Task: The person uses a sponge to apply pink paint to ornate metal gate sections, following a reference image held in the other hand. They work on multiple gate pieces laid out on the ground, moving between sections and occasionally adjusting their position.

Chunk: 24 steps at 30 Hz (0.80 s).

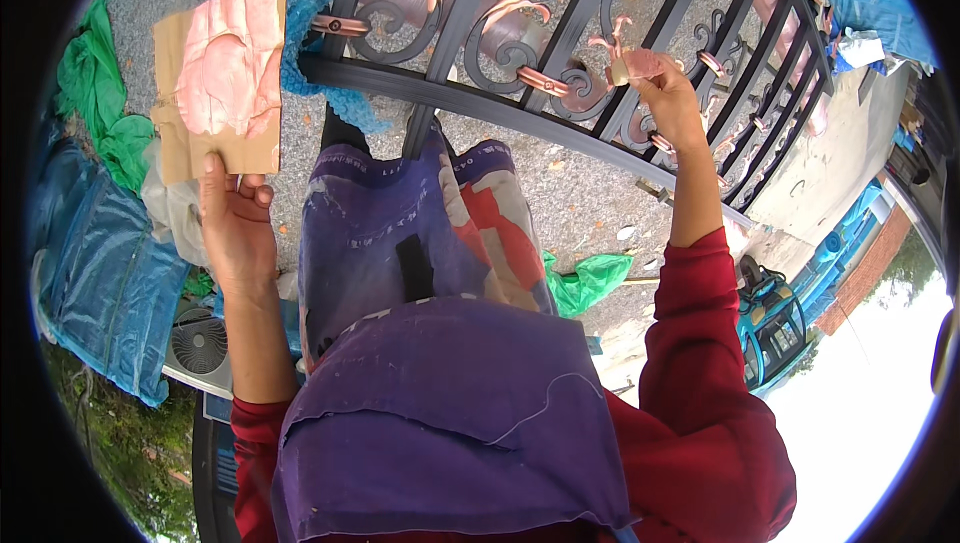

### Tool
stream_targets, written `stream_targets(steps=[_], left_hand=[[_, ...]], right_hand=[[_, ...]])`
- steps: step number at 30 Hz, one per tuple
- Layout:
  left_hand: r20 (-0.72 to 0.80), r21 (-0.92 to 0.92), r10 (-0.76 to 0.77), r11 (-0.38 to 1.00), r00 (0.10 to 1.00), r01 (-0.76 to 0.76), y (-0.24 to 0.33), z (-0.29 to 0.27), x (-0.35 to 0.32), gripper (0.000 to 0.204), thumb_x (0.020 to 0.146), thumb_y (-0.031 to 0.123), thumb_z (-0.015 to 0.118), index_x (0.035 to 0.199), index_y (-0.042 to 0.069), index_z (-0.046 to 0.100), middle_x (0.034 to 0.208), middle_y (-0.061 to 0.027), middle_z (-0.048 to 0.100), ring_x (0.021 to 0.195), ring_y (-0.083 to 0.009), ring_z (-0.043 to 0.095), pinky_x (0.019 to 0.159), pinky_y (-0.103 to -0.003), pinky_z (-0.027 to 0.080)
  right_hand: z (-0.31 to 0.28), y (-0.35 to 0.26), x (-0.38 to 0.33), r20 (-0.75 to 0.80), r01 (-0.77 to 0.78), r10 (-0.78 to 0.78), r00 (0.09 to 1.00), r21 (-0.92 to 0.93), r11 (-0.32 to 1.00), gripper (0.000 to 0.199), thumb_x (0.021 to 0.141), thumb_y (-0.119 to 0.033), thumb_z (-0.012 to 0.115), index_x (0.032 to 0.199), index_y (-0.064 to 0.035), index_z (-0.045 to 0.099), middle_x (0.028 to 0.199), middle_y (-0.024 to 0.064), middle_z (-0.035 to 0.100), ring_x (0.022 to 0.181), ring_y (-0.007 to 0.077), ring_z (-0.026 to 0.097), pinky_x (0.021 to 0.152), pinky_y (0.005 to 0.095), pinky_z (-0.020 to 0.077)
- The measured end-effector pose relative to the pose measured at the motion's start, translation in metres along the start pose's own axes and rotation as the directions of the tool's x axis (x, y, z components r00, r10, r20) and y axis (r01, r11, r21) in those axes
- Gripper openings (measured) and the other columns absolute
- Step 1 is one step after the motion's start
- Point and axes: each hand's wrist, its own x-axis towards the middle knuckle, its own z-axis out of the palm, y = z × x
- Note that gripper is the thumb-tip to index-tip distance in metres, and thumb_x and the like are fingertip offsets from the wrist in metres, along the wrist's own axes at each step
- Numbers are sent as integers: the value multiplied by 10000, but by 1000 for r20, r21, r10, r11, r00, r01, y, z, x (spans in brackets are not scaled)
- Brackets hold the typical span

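One big black railing (430,93), so plenty of dark bar to smear if the right hand (672,108) slips, I reckon; the cardboard (250,155) by the railing's left end could shed its pink paint (222,73) if the grip sags; the little pinkish pad (640,66) might drop between bars if pinched loosely; right arm's stretched out to the railing, thumb and fingertips pinching that pad; left hand (240,218)'s palm up, thumb on the cardboard, fingers curled behind its near edge.
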Motion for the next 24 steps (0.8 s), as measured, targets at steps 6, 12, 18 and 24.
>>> stream_targets(steps=[6, 12, 18, 24], left_hand=[[10, 20, -14, 1000, 1000, 14, 0, 8, -2, 295, 938, 296, 575, 1126, 70, 554, 890, -26, 621, 701, -101, 584, 578, -237, 427], [-16, 40, -2, 999, 1000, 2, 6, 18, -5, 278, 939, 296, 573, 1112, 79, 557, 878, -29, 615, 690, -108, 575, 580, -246, 425], [12, 39, -3, 999, 1000, 3, 11, 28, -9, 268, 942, 291, 569, 1107, 81, 554, 864, -26, 610, 677, -108, 568, 577, -247, 426], [33, 50, -15, 999, 999, 13, 9, 30, -8, 267, 944, 290, 566, 1110, 81, 549, 846, -19, 609, 671, -106, 569, 565, -243, 426]], right_hand=[[20, 13, -23, 2, -110, 111, 994, 192, 975, 246, 882, -105, 630, 1119, -47, 595, 821, -28, 574, 693, 62, 492, 616, 226, 418], [26, 21, -31, -97, -233, 277, 956, 326, 916, 284, 862, -133, 668, 1121, -36, 603, 855, -8, 621, 712, 72, 524, 638, 243, 446], [29, 13, -38, -137, -214, 329, 934, 521, 826, 323, 851, -148, 689, 1148, -60, 599, 841, -24, 610, 670, 34, 490, 561, 200, 393], [58, -1, -53, -158, -108, 273, 949, 651, 752, 232, 870, -162, 670, 1048, -32, 600, 727, -26, 540, 558, 36, 411, 482, 189, 303]])
